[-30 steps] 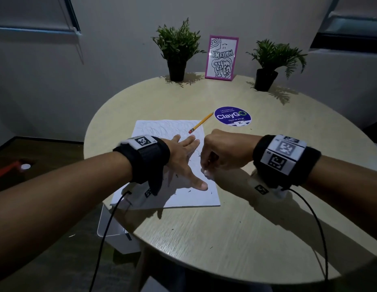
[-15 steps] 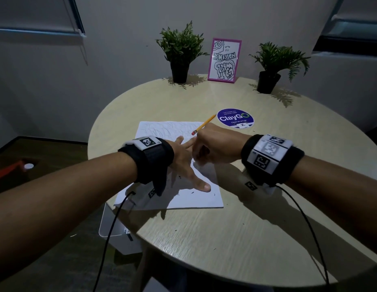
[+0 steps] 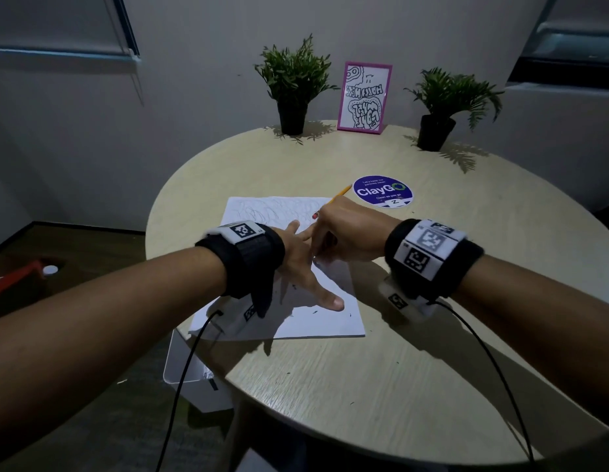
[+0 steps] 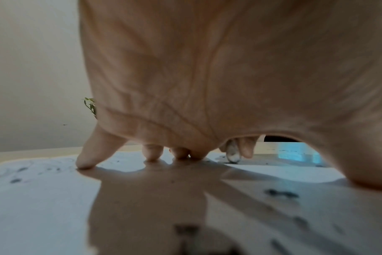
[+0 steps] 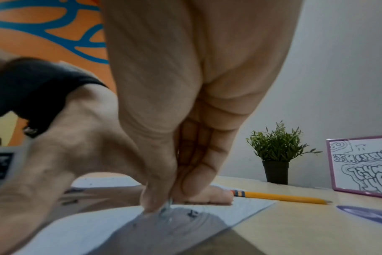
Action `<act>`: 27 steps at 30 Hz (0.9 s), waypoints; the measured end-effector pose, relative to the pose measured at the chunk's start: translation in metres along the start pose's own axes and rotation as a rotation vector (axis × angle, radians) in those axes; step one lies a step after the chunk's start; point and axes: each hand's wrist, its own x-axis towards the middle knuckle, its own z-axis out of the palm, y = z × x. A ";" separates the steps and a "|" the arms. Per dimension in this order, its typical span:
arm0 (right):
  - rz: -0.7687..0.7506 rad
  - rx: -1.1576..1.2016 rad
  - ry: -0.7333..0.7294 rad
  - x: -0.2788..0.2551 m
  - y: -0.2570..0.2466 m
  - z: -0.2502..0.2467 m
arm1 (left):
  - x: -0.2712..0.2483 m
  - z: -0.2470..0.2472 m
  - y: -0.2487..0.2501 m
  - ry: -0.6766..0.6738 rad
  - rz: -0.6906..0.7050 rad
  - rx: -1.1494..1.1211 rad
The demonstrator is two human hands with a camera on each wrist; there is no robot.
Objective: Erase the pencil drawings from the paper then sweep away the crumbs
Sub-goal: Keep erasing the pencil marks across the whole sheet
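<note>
In the middle of the head view the paper (image 3: 289, 267) lies flat on the round tabletop (image 3: 364, 386), its long axis running from the lower centre of the frame up toward the pencil (image 3: 333, 201) at its far edge. The left hand (image 3: 306, 267) is spread flat on the sheet, fingers straight and splayed, thumb reaching toward the lower right corner, pinning it down. The right hand (image 3: 343, 233) sits just to the right of it, touching or nearly touching the left fingers, with its fingertips pinched around a small whitish eraser (image 4: 232, 153) whose grey-smudged end meets the paper; the right wrist view shows the same pinch pressed to the sheet at lower centre. Faint pencil scribbles (image 3: 262, 212) remain on the upper half of the sheet, up and left of the eraser, so the next strokes likely have to travel away from the person, toward the top of the frame, and the right hand is already the nearer one. Dark crumbs (image 3: 313, 311) speckle the lower part of the sheet near the left thumb, with a few on the bare tabletop below it. The sweeping step looks not yet started.
</note>
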 end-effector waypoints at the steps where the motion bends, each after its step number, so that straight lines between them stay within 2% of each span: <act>1: 0.007 0.001 -0.002 -0.001 0.001 0.002 | 0.001 0.001 -0.001 0.001 -0.001 0.003; 7: 0.001 0.013 -0.222 -0.031 0.000 -0.005 | 0.005 0.002 -0.001 0.009 -0.038 0.020; 9: 0.003 0.000 -0.201 -0.025 -0.003 -0.007 | 0.004 0.001 0.000 0.007 -0.025 0.024; 12: 0.032 0.030 -0.074 -0.004 -0.005 -0.004 | 0.001 -0.001 0.001 -0.006 -0.010 0.037; 14: 0.046 0.041 -0.061 0.001 -0.004 0.000 | 0.000 0.000 0.000 -0.015 -0.011 0.034; 17: 0.016 0.065 -0.099 -0.012 -0.003 0.003 | 0.003 0.001 -0.002 -0.004 0.003 0.034; 22: -0.023 0.048 -0.242 -0.026 -0.006 -0.004 | 0.008 0.003 -0.002 0.012 -0.016 0.029; 27: 0.023 0.052 -0.016 0.002 -0.002 -0.002 | 0.002 0.001 -0.001 -0.011 -0.001 0.036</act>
